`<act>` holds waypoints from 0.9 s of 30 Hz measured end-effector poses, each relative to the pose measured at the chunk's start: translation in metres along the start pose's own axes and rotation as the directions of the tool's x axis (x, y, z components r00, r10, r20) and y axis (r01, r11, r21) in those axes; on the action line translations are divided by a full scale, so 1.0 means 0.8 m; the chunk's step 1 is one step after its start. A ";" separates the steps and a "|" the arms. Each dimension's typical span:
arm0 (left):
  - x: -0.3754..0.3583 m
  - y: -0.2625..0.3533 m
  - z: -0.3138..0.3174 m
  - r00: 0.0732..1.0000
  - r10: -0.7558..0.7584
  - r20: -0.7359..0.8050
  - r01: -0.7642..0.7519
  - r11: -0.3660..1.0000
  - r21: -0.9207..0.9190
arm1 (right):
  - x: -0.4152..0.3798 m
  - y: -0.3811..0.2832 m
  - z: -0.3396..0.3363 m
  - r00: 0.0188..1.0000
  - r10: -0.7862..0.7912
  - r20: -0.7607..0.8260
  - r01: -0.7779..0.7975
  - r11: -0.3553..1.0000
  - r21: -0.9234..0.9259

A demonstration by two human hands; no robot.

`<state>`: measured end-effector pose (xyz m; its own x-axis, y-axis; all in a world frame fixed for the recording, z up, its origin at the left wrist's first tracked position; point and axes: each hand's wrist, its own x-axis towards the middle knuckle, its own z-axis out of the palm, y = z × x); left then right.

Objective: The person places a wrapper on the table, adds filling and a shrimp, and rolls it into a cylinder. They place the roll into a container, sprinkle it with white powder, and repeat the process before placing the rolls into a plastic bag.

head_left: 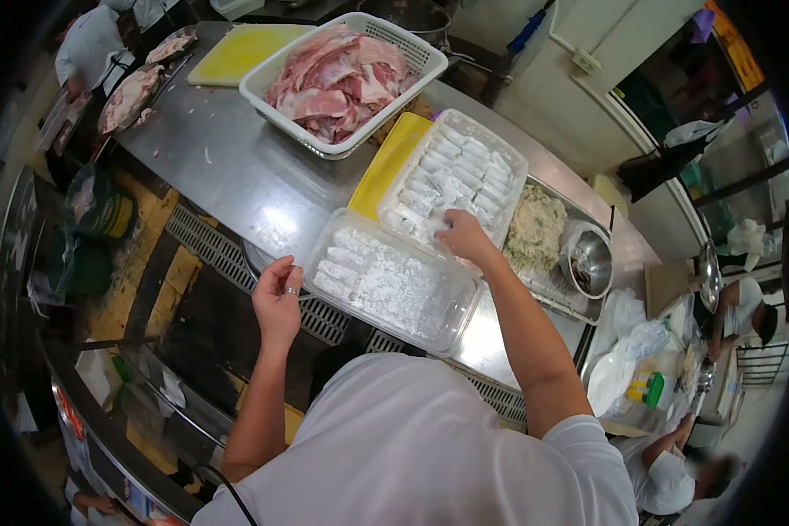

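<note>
My right hand (461, 235) is over the near edge of a clear container (515, 162) filled with rows of white floured rolls (465, 171); its fingers are bent together, and what they hold is hidden. My left hand (278, 282) is raised at the left side of a second clear container (456, 329), its fingers curled and a ring on one of them. That nearer container has several white rolls (337, 270) at its left and loose white flour (394, 294) over the rest.
A white basket (259, 83) of raw meat stands behind, beside a yellow cutting board (245, 54). To the right are a tray of pale green-flecked filling (537, 230) and a metal bowl (592, 263). Other people (92, 48) are at the edges.
</note>
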<state>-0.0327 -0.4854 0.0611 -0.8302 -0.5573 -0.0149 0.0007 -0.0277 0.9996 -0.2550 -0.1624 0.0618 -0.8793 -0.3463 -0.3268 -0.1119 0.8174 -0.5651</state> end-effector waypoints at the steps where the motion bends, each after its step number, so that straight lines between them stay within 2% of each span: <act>1: -0.001 0.003 0.001 1.000 0.008 -0.011 -0.008 1.000 -0.004 | -0.002 -0.002 -0.004 0.999 0.028 -0.043 -0.024 0.994 0.108; 2: -0.003 0.003 0.000 1.000 0.004 -0.021 -0.004 1.000 -0.005 | -0.004 -0.004 -0.006 0.995 0.061 -0.080 -0.042 0.975 0.216; 5: -0.010 0.002 -0.004 0.999 -0.006 -0.040 0.006 1.000 0.011 | -0.023 0.010 -0.001 0.986 -0.093 -0.142 0.085 0.994 -0.064; 8: -0.017 0.004 -0.005 0.999 -0.015 -0.034 0.015 1.000 0.018 | -0.039 -0.009 -0.016 0.975 -0.075 -0.207 0.070 0.997 -0.030; 11: -0.020 0.003 -0.006 0.999 -0.017 -0.040 0.017 1.000 -0.011 | -0.056 -0.074 -0.044 0.979 -0.029 -0.201 0.051 0.993 0.107; 14: -0.019 0.005 -0.003 0.999 -0.021 -0.039 0.021 1.000 0.000 | -0.067 -0.134 -0.037 0.969 -0.187 -0.164 0.227 0.933 0.280; 17: -0.012 0.013 0.000 1.000 -0.017 -0.019 0.017 1.000 0.008 | -0.064 -0.165 -0.011 0.946 -0.232 -0.228 0.273 0.947 0.170; 18: -0.008 0.015 0.000 1.000 -0.010 -0.016 0.010 1.000 0.008 | -0.071 -0.169 -0.008 0.931 -0.230 -0.284 0.273 0.955 0.120; 21: 0.003 0.015 -0.004 1.000 -0.002 -0.007 0.002 1.000 -0.012 | -0.093 -0.165 0.001 0.984 -0.114 -0.139 0.128 0.987 0.098; 24: 0.014 0.002 -0.013 0.999 -0.007 0.031 0.007 1.000 0.004 | -0.104 -0.156 0.048 0.923 -0.310 -0.229 0.338 0.936 0.095; 27: 0.026 -0.005 -0.019 0.995 -0.029 0.099 0.025 0.999 0.043 | -0.082 -0.183 0.083 0.843 -0.518 -0.145 0.515 0.855 -0.063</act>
<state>-0.0415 -0.5095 0.0562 -0.8809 -0.4715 -0.0412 -0.0437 -0.0057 0.9990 -0.1503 -0.2897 0.1154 -0.7503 -0.6488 0.1271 -0.5775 0.5495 -0.6038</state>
